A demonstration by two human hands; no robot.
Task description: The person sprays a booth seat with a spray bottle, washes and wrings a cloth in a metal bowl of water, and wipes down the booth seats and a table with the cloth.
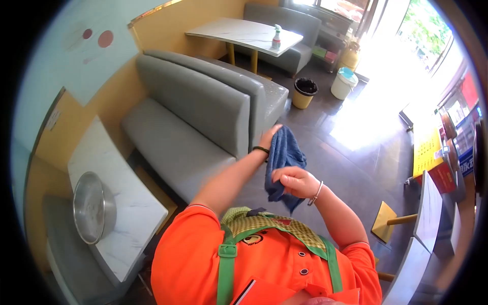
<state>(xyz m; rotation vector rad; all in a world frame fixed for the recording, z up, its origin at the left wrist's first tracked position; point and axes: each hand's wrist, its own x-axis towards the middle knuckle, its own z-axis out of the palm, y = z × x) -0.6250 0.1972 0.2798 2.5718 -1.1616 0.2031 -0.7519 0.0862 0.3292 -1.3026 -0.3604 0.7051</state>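
A blue cloth (285,150) hangs bunched between my two hands in front of my apron. My left hand (270,137) grips its upper edge, the fingers partly hidden behind the fabric. Lower down, my right hand (296,182) is closed on the near side of the same cloth, with a bracelet at the wrist. Both forearms reach forward over the floor, beside the end of a grey booth seat (168,137).
A metal basin (90,208) sits on the marble-look table (137,203) at left. Farther off, a spray bottle (276,38) stands on another table (223,30). A lined trash bin (303,96) and a white bucket (344,84) stand on the floor. More tables (429,208) line the right.
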